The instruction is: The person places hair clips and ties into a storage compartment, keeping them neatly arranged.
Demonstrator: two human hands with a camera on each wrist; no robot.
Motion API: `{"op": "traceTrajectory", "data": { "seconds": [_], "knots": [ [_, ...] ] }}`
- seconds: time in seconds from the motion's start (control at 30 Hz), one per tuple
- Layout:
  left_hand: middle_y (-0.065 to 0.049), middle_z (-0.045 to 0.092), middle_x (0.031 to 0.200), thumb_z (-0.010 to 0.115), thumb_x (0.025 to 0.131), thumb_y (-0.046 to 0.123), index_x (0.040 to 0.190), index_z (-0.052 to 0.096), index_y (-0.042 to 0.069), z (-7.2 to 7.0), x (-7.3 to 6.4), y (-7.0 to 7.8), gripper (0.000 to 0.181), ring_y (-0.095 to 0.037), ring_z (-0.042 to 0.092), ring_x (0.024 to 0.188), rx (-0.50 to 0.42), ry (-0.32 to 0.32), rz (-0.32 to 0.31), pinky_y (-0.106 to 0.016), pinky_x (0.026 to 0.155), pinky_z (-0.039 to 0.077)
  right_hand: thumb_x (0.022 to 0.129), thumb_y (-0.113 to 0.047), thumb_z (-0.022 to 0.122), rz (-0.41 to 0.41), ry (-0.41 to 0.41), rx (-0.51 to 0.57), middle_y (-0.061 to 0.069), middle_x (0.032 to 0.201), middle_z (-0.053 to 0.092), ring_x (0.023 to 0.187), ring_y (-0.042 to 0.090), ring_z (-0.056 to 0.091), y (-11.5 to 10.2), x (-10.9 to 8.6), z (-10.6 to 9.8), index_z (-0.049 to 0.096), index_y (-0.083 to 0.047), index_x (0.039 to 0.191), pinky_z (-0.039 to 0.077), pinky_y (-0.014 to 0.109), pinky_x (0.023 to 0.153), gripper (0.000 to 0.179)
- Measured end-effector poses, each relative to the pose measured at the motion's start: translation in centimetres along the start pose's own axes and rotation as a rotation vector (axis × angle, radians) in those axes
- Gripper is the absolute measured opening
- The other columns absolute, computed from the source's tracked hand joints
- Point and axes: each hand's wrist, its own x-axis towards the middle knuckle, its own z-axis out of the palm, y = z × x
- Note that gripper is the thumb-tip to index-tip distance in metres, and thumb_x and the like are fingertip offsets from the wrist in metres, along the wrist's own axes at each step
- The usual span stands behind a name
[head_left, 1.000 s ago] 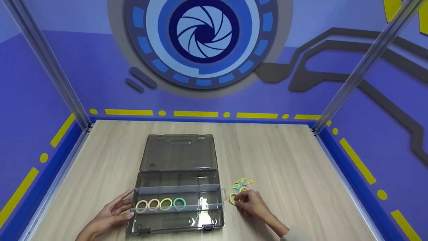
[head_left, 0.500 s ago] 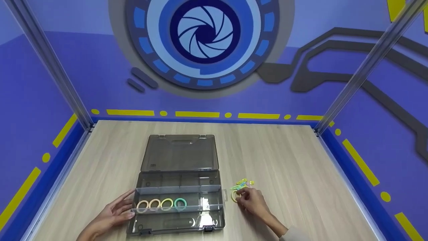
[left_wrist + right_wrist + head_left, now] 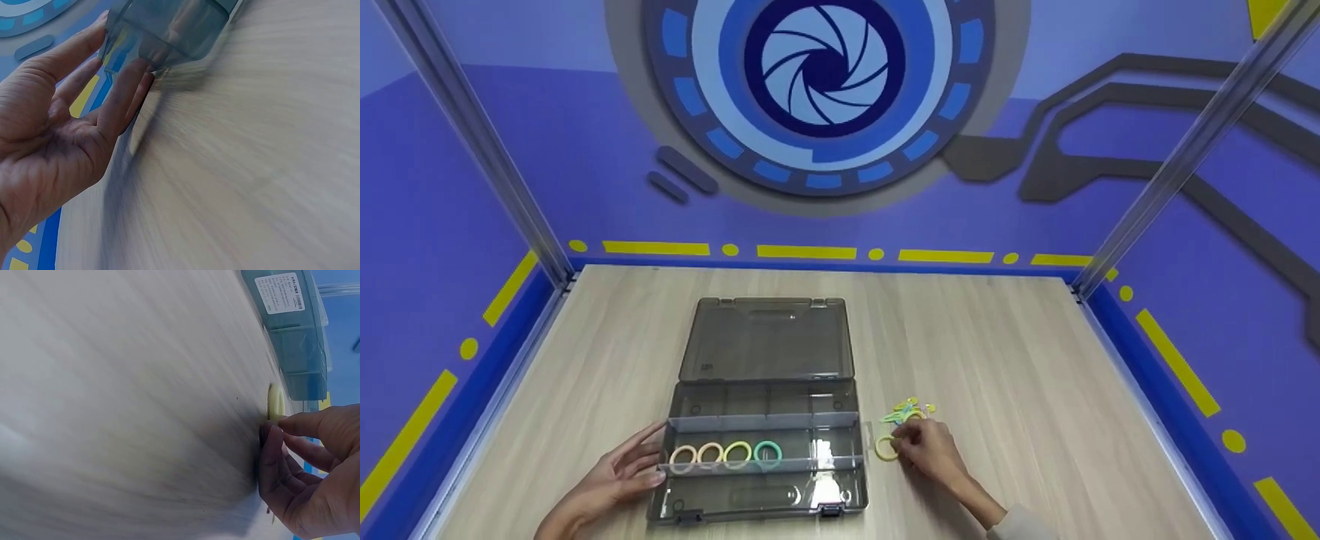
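In the head view, my right hand point(image 3: 930, 450) pinches the near-right edge of a pale yellow ring point(image 3: 877, 448) close over the table, just right of the box. The right wrist view shows thumb and bent forefinger at the end of this ring point(image 3: 276, 400). My left hand point(image 3: 615, 476) touches the left wall of a smoky see-through divided box point(image 3: 757, 502) with its fingertips, fingers stretched out. That box lies with its lid point(image 3: 769, 337) folded back. Along its middle row stand several rings: two peach ones, a yellow ring point(image 3: 737, 454) and a green ring point(image 3: 768, 454).
Beyond the right hand lies a small heap of coloured clips point(image 3: 904, 412), with another yellow ring point(image 3: 915, 415) partly behind the hand. A printed label point(image 3: 279, 293) shows on the box's side. Patterned blue walls and metal posts enclose the wooden table point(image 3: 997, 360).
My right hand and the yellow ring shift slightly among the small items, first away, then back toward me. The left hand stays at the box. The head view drifts a little.
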Motion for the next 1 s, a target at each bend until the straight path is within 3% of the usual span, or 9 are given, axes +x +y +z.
{"op": "traceTrajectory", "data": {
  "seconds": [0.1,0.3,0.47,0.73,0.87,1.0],
  "knots": [
    [-0.028,0.04,0.153,0.07,0.097,0.015,0.164,0.015,0.01,0.0,0.0,-0.1,0.087,-0.019,0.054,0.133,-0.001,-0.001,0.003,-0.021,0.098,0.052,0.087,-0.002,0.076,0.005,-0.006,-0.003,0.001,0.072,0.07,0.059,0.004,0.056,-0.1,-0.1,0.0,0.074,-0.003,0.084,0.043,0.015,0.049,0.003],
    [-0.029,0.039,0.154,0.071,0.097,0.018,0.165,0.014,0.011,0.2,0.0,-0.3,0.088,-0.03,0.051,0.137,0.016,0.029,-0.045,-0.029,0.102,0.053,0.09,-0.003,0.074,0.031,-0.029,0.009,0.003,0.074,0.073,0.059,0.006,0.058,-0.5,-0.3,-0.4,0.074,-0.004,0.084,0.044,0.014,0.048,0.005],
    [-0.031,0.038,0.154,0.071,0.097,0.017,0.164,0.014,0.009,0.1,0.1,-0.2,0.088,-0.032,0.05,0.138,0.029,0.022,-0.033,-0.028,0.1,0.053,0.091,-0.006,0.074,0.047,-0.062,0.097,0.008,0.076,0.074,0.059,0.008,0.061,-0.7,-0.3,-1.2,0.074,0.0,0.087,0.044,0.015,0.048,0.006],
    [-0.028,0.039,0.154,0.072,0.096,0.021,0.164,0.021,0.015,0.4,-0.1,0.1,0.086,-0.027,0.051,0.137,0.016,0.055,-0.054,-0.034,0.103,0.053,0.09,-0.003,0.074,0.031,-0.084,0.222,0.014,0.082,0.074,0.061,0.009,0.06,-1.4,-0.1,-2.3,0.074,0.004,0.092,0.049,0.02,0.05,0.008],
    [-0.031,0.037,0.154,0.072,0.096,0.019,0.164,0.019,0.012,0.2,0.0,0.0,0.087,-0.029,0.05,0.138,0.014,0.03,-0.031,-0.031,0.101,0.052,0.09,-0.004,0.074,0.034,-0.092,0.27,0.016,0.084,0.074,0.063,0.008,0.061,-2.1,-0.2,-2.5,0.074,0.006,0.095,0.049,0.019,0.052,0.011],
    [-0.035,0.034,0.154,0.069,0.097,0.015,0.164,0.013,0.008,-0.2,0.0,0.2,0.088,-0.035,0.048,0.14,0.022,-0.036,0.008,-0.026,0.099,0.052,0.091,-0.006,0.074,0.037,-0.122,0.304,0.018,0.084,0.074,0.064,0.009,0.064,-2.7,0.0,-2.8,0.074,0.006,0.098,0.051,0.018,0.054,0.014]
  ]
}}
